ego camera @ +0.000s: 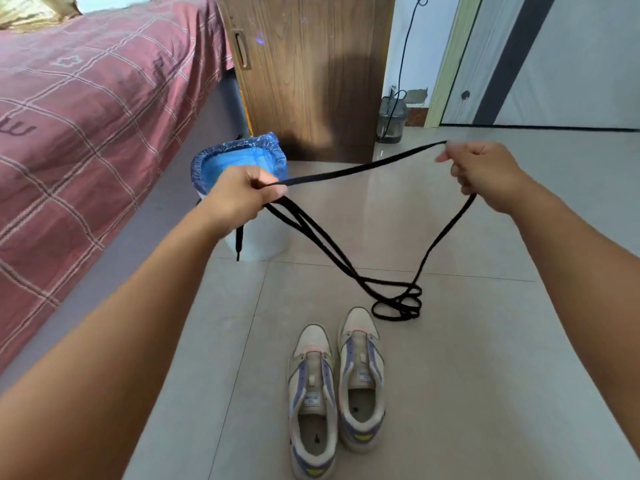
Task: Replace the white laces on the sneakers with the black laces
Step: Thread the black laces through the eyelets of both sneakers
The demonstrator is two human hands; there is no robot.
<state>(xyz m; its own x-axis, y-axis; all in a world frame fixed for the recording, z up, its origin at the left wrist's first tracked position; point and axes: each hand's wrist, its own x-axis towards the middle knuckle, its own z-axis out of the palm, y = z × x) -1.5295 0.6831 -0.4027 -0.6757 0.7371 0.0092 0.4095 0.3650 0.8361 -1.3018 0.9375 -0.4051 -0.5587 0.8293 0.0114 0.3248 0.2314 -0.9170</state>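
Note:
Black laces (346, 268) stretch between both raised hands and hang down to a tangled loop on the tiled floor (485, 375). My left hand (242, 195) grips several strands, and one tipped end dangles below it. My right hand (485, 171) pinches a strand that runs taut across to the left hand, while another length drops from its underside to the floor. Two beige sneakers with purple trim, the left sneaker (313, 400) and the right sneaker (362, 379), stand side by side below the hands, toes pointing away from me, with no laces in their eyelets.
A white bin lined with a blue bag (239, 161) stands just behind my left hand. A bed with a red checked cover (86, 116) fills the left side. A wooden cabinet (311, 74) and a door (554, 60) stand at the back.

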